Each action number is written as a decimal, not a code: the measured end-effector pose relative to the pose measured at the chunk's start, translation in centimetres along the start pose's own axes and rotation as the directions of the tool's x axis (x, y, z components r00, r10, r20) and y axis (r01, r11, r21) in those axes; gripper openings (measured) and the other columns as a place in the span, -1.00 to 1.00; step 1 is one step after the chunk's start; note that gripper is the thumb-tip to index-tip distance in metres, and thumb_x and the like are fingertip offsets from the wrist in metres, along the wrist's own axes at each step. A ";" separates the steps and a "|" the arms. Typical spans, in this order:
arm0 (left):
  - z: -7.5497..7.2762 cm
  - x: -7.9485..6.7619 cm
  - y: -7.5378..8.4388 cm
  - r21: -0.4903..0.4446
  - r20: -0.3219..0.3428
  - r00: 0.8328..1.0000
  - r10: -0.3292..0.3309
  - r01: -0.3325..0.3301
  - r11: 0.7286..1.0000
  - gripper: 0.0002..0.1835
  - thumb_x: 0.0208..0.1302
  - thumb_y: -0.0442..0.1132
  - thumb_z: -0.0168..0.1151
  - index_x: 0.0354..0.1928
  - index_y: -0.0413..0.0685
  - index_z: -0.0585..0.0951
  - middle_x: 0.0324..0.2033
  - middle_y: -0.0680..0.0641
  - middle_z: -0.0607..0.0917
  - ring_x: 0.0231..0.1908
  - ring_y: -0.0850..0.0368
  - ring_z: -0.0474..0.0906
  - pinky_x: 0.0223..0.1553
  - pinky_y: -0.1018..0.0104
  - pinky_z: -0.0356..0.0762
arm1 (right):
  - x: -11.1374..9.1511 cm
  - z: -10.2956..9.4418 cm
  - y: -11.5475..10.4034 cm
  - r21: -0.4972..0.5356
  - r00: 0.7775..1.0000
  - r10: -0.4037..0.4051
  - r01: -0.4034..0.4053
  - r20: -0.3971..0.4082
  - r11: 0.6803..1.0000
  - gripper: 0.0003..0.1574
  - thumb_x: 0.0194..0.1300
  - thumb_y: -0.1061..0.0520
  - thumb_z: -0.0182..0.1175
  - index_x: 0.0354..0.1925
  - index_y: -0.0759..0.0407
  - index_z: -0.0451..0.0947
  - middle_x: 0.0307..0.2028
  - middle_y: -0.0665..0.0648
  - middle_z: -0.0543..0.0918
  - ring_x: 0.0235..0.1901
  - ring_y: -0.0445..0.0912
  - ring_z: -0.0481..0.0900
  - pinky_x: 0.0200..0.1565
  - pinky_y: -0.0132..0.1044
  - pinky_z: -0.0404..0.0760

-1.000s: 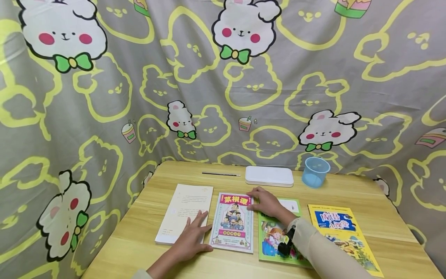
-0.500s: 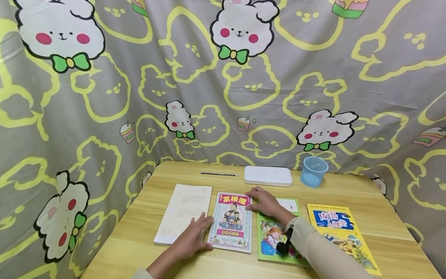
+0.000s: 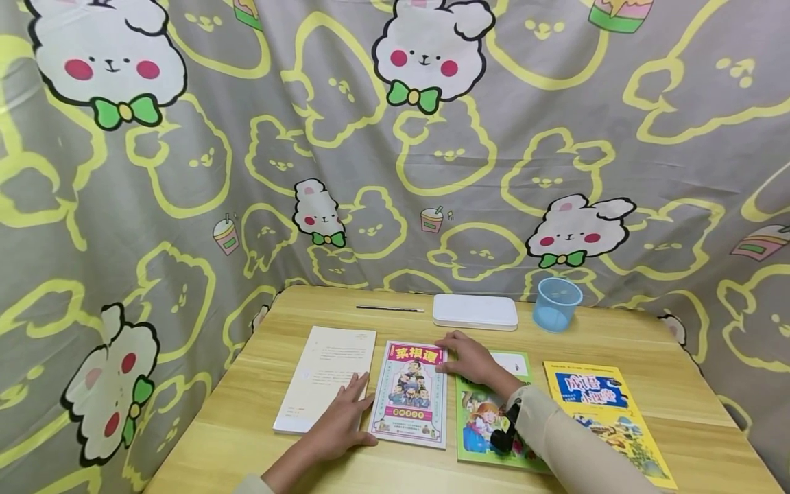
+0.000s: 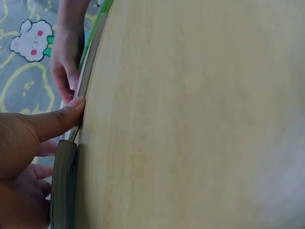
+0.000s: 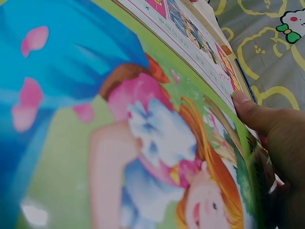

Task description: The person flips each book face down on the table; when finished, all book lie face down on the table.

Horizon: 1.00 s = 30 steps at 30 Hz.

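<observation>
A small book with a pink title band [image 3: 410,405] lies face up on the wooden table. My left hand [image 3: 336,418] is at its lower left corner, thumb by the bottom edge, fingers spread across the right side of a cream-covered book [image 3: 327,370]. In the left wrist view the thumb [image 4: 62,119] touches a book's edge. At the upper right corner of the pink-titled book, my right hand [image 3: 472,358] rests its fingertips, with its wrist above a green picture book [image 3: 478,429]. The right wrist view shows the thumb [image 5: 252,109] at that corner.
A yellow book [image 3: 607,418] lies at the right, partly under the right sleeve. Along the back are a thin dark pencil [image 3: 390,309], a white case [image 3: 475,312] and a blue translucent cup [image 3: 557,305]. A patterned curtain [image 3: 370,165] hangs behind the table.
The left hand's fingers swing slightly toward the pink-titled book, then back over the cream book. My right hand stays at the corner, and the books lie where they were.
</observation>
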<state>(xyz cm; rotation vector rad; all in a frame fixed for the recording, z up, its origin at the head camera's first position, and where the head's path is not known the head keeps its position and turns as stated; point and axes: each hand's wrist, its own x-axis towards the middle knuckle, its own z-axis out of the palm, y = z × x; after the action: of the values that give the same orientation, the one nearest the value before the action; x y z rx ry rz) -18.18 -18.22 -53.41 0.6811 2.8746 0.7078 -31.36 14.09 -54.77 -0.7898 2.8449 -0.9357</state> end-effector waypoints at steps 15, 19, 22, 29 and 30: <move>-1.2 0.3 0.1 -0.439 0.003 1.000 -0.006 0.007 0.899 -0.09 0.08 -0.15 0.58 0.40 -0.45 0.39 0.54 -0.38 0.19 0.57 -0.42 -0.18 0.47 -0.40 -0.41 | -0.1 -0.1 0.0 0.000 1.000 0.000 0.000 -0.002 1.000 -0.25 0.29 -0.17 0.43 0.34 0.09 0.56 0.20 0.10 0.54 0.09 0.06 0.60 0.08 0.10 0.61; -1.7 0.3 0.5 -0.556 0.043 0.999 -0.019 0.039 0.830 -0.08 0.16 -0.20 0.54 0.48 -0.40 0.31 0.52 -0.39 0.21 0.56 -0.39 -0.13 0.51 -0.25 -0.21 | -0.1 -0.1 0.1 -0.003 1.000 -0.005 0.005 -0.006 1.000 -0.24 0.28 -0.18 0.44 0.33 0.11 0.56 0.19 0.11 0.55 0.08 0.06 0.60 0.07 0.10 0.62; -1.8 0.4 0.8 -0.629 0.056 0.998 -0.014 0.047 0.776 -0.10 0.21 -0.24 0.51 0.50 -0.39 0.27 0.52 -0.40 0.21 0.56 -0.37 -0.07 0.49 -0.11 -0.03 | 0.0 0.0 0.1 -0.003 1.000 -0.003 0.003 -0.005 1.000 -0.24 0.28 -0.18 0.44 0.33 0.10 0.57 0.18 0.10 0.55 0.07 0.05 0.60 0.07 0.09 0.62; -1.4 0.7 0.9 -0.811 0.075 0.997 0.025 0.046 0.583 -0.11 0.27 -0.40 0.42 0.50 -0.54 0.13 0.44 -0.50 0.30 0.44 -0.35 0.27 0.30 0.22 0.47 | 0.0 0.0 0.2 0.000 1.000 0.015 -0.015 0.017 1.000 -0.25 0.29 -0.16 0.43 0.35 0.07 0.55 0.27 0.16 0.51 0.19 0.13 0.57 0.16 0.14 0.59; -1.3 0.8 0.9 -0.835 0.075 0.997 0.023 0.050 0.548 -0.11 0.28 -0.42 0.40 0.51 -0.55 0.11 0.42 -0.51 0.31 0.42 -0.34 0.32 0.25 0.25 0.53 | 0.0 -0.1 0.1 0.003 1.000 0.014 -0.014 0.016 1.000 -0.25 0.29 -0.15 0.44 0.35 0.08 0.55 0.28 0.18 0.51 0.20 0.14 0.56 0.16 0.15 0.59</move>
<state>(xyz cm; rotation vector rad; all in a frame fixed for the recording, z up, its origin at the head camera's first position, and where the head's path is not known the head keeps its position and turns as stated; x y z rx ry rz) -18.77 -17.74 -51.86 0.4884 2.0228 1.8112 -31.45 14.21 -54.78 -0.7727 2.8304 -0.9277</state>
